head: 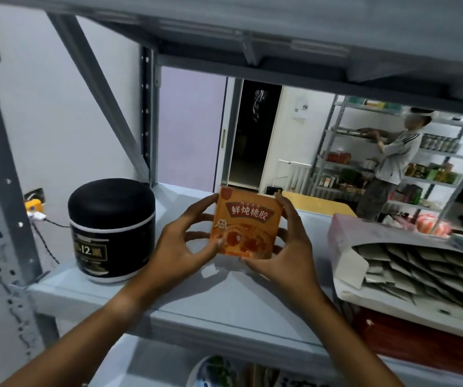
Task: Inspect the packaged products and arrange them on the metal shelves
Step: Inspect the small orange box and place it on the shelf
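Held upright over mid-shelf [224,297]: orange box [248,226], pinched by left hand [181,247] and right hand [289,247]. Could topple forward if released tilted near the front edge.

Dim, bluish indoor light with a brighter back room — edges bend and smear, and soft blur lies throughout.

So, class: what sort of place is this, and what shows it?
Probably a stockroom or small shop: metal shelves holding a black jar, an orange box gripped in both hands, more stocked racks behind.
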